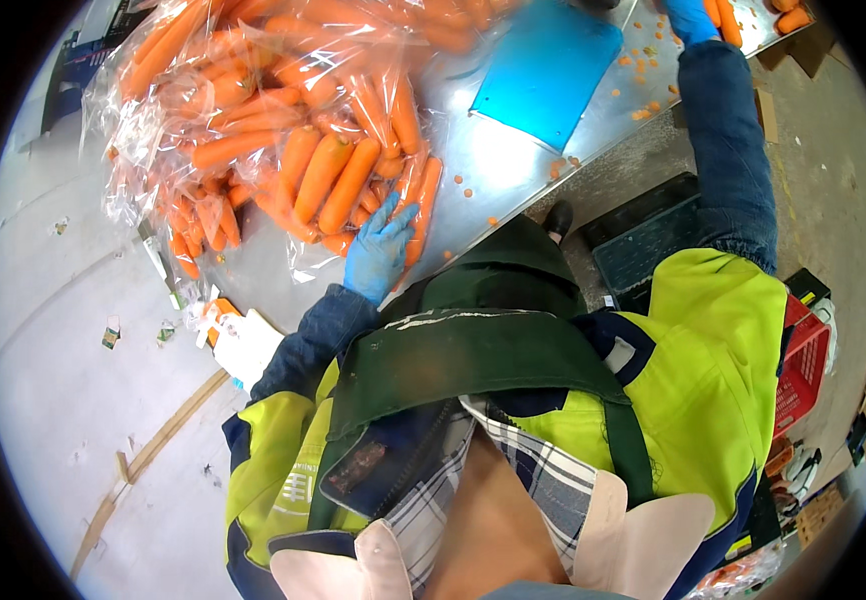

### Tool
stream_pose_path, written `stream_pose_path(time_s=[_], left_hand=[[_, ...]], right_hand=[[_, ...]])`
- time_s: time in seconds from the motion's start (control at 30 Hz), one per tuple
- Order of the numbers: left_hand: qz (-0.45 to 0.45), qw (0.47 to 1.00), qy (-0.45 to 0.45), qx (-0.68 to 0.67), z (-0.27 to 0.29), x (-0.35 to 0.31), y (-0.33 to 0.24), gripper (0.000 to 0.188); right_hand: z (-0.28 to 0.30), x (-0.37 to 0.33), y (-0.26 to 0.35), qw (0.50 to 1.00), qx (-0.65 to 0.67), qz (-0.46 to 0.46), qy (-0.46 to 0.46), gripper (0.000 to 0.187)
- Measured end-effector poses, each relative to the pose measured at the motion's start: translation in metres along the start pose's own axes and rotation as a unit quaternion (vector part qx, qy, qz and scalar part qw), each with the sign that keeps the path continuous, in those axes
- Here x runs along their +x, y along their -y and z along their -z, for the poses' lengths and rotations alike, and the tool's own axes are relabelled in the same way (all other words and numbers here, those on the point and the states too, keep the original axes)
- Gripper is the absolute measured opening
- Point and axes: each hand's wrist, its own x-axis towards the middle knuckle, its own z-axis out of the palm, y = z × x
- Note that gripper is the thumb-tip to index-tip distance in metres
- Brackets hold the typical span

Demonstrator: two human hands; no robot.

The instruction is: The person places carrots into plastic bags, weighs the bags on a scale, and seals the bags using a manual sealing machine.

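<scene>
My left hand (pixel 381 250), in a blue glove, lies at the near edge of a pile of carrots (pixel 323 175). Its fingers are stretched out and touch a long carrot (pixel 425 212). Clear plastic bagging (pixel 153 130) covers much of the pile. At the far right, my right hand (pixel 691 20), also gloved in blue, is cut off by the upper edge, so its fingers are hidden. It is close to a few carrots (pixel 729 22). Between the hands a blue cutting board (pixel 551 75) lies flat on the metal table (pixel 453 135).
Small orange carrot pieces (pixel 643 66) are scattered over the table. Below its edge stands a dark crate (pixel 643 235) on the floor. A red basket (pixel 803 365) is behind my right side. White papers (pixel 248 345) lie near my left elbow, beside a pale surface (pixel 83 330).
</scene>
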Motion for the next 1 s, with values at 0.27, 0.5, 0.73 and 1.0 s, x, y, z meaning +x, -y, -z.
stream_pose_path(time_s=[0.27, 0.5, 0.73, 1.0], left_hand=[[0.043, 0.993, -0.035, -0.1, 0.026, -0.037, 0.008, 0.014], [0.148, 0.909, -0.184, -0.344, 0.079, 0.01, 0.016, 0.014], [0.119, 0.678, -0.093, -0.72, 0.165, 0.197, -0.05, 0.04], [-0.034, 0.498, 0.102, -0.86, 0.158, 0.225, -0.058, 0.049]], right_hand=[[0.007, 0.0, -0.009, 1.0, 0.015, -0.006, 0.009, 0.035], [-0.002, 0.036, -0.027, 0.996, 0.092, 0.001, -0.005, 0.032], [-0.021, 0.029, -0.046, 0.968, 0.246, -0.048, 0.028, 0.029], [-0.043, -0.022, -0.085, 0.894, 0.412, -0.128, 0.122, 0.027]])
